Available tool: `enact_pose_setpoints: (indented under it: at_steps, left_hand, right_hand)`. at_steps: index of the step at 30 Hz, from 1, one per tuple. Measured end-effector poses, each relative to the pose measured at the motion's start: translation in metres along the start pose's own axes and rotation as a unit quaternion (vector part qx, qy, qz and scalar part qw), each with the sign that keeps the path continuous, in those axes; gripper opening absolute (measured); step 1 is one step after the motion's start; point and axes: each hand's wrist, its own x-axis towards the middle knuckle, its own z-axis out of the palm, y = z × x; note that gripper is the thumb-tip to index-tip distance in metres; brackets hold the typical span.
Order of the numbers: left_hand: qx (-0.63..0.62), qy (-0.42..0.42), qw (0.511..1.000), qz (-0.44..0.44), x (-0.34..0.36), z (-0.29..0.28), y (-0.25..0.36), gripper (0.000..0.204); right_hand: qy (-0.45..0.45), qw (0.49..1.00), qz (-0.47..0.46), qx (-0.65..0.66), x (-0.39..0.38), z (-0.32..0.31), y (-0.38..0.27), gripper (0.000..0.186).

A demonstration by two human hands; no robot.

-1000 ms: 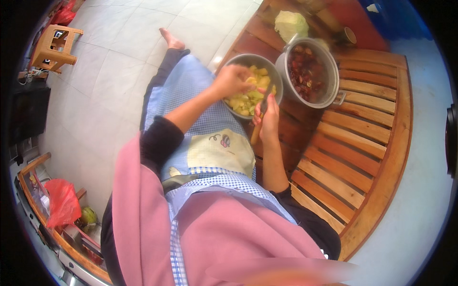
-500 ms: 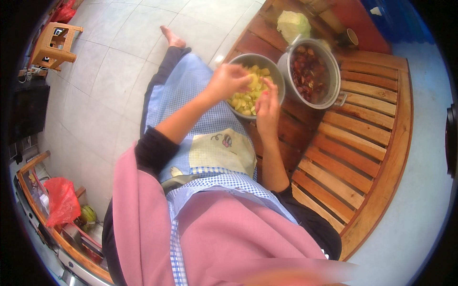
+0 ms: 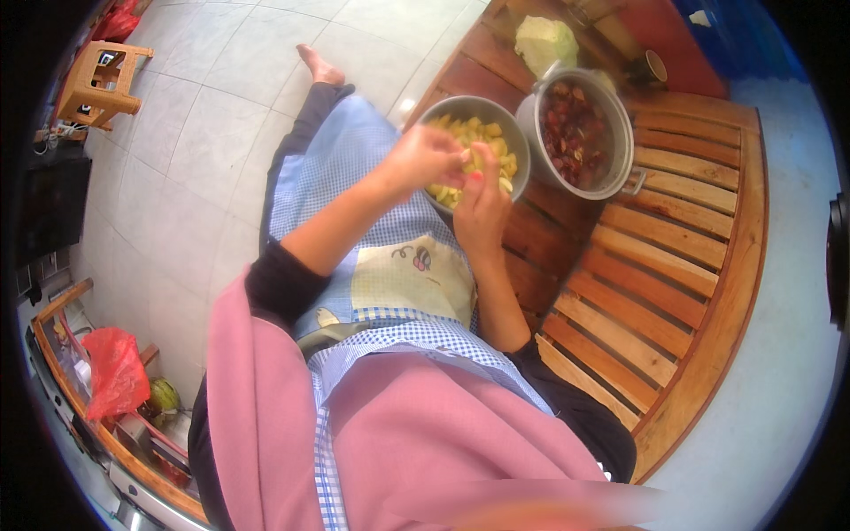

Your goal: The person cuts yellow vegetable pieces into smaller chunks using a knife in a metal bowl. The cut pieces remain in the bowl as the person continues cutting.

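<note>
A grey metal bowl (image 3: 522, 168) holds many pale-yellow cut chunks (image 3: 490, 134), perhaps potato. Over its near left rim is my left hand (image 3: 423, 161), fingers bent and pinched toward the right hand. My right hand (image 3: 482, 205) rises at the near side of the bowl, its thumb and fingers drawn together close to the left fingertips. Whatever lies between the fingers is too small and blurred to name. Against the bowl's right side stands a larger metal pot (image 3: 521, 118) with dark red-brown pieces (image 3: 574, 133) in it.
Behind the pot sits a pale green cabbage (image 3: 544, 46), with a dark cup (image 3: 653, 67) to its right. Bowl and pot rest on a slatted wooden bench (image 3: 651, 292). A tan plastic stool (image 3: 97, 84) and a red plastic bag (image 3: 117, 376) are at the left.
Both hands have come nearer to me, and the right has also shifted left. Their fingertips are closer together now. The bowl and pot look nearly unmoved.
</note>
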Motion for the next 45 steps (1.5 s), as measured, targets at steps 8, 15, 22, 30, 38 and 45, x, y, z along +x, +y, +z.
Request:
enact_pose_setpoints:
  at_steps: [8, 15, 22, 30, 38, 45]
  left_hand:
    - [0.053, -0.062, 0.996, -0.023, -0.002, 0.007, -0.017, 0.026]
    - [0.465, -0.045, 0.865, 0.184, 0.02, -0.008, -0.02, 0.026]
    - [0.496, 0.018, 0.833, 0.246, 0.095, 0.026, -0.038, 0.032]
    - [0.606, -0.019, 0.777, 0.168, 0.119, 0.036, -0.046, 0.039]
    - [0.529, -0.025, 0.812, 0.246, 0.1, 0.01, -0.053, 0.036]
    - [0.643, -0.021, 0.752, 0.146, 0.102, 0.033, -0.041, 0.034]
  right_hand:
    - [0.018, 0.998, 0.022, 0.055, -0.008, 0.006, 0.023, 0.026]
    - [-0.009, 0.823, 0.381, 0.422, -0.017, -0.005, 0.039, 0.035]
    - [0.021, 0.739, 0.408, 0.535, -0.017, -0.017, 0.049, 0.046]
    - [-0.009, 0.757, 0.389, 0.525, -0.019, -0.018, 0.05, 0.05]
    - [-0.011, 0.761, 0.385, 0.522, -0.016, -0.019, 0.046, 0.048]
    - [-0.015, 0.764, 0.388, 0.516, -0.015, -0.018, 0.047, 0.047]
